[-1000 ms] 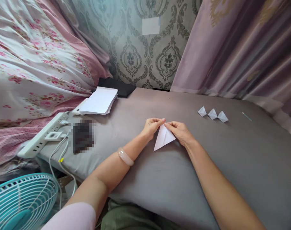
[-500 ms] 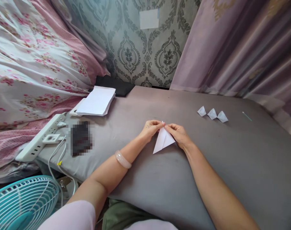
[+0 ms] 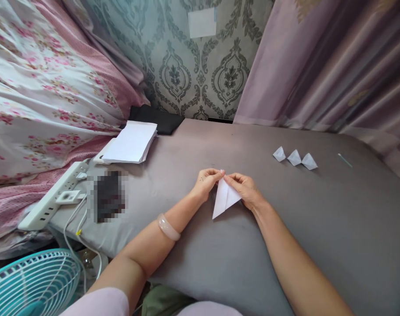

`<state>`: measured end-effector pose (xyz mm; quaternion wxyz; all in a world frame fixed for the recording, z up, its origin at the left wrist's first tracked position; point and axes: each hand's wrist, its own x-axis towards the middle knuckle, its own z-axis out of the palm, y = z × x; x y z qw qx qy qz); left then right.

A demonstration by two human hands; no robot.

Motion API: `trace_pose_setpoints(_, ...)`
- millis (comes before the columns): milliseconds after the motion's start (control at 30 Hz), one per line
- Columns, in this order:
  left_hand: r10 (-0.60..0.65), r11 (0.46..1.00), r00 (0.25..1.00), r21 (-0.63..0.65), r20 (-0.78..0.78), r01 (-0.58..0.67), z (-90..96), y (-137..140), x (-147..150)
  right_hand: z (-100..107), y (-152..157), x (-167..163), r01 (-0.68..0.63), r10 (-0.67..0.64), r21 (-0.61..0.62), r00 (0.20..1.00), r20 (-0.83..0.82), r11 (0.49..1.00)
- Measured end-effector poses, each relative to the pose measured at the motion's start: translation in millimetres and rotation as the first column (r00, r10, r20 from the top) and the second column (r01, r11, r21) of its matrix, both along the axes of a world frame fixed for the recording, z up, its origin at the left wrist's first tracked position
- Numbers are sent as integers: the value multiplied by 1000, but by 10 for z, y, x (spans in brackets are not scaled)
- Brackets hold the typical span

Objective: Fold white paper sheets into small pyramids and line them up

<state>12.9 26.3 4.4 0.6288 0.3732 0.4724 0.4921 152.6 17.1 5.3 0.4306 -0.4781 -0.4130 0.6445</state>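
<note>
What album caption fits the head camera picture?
Left hand and right hand hold a triangular folded white paper over a grey cloth.

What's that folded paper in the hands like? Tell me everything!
The folded paper is plain white and roughly triangular, with a fold line down its face. The left hand pinches its narrow top; the right hand grips it near there. One sharp corner points toward the person. Whether it touches the grey cover is unclear.

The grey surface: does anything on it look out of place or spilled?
A thin stick, perhaps a cotton swab, lies alone right of three folded papers; it looks odd, unlike them or the held paper. No spill shows.
</note>
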Motion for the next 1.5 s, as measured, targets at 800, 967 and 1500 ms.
trace_pose_setpoints(800, -9, 1000, 999, 29, 38, 7, -46, 21, -63, -17, -19, 9, -20, 21, -36, 1000, 9, 999)
trace_pose_setpoints(967, -14, 1000, 999, 25, 37, 13, -28, 5, -55, 27, -35, 2, -16, 15, 8, 997, 82, 1000)
trace_pose_setpoints(1500, -141, 989, 969, 73, 205, 129, 132, -51, -58, 15, 39, 165, 89, -81, 81, 991, -103, 993)
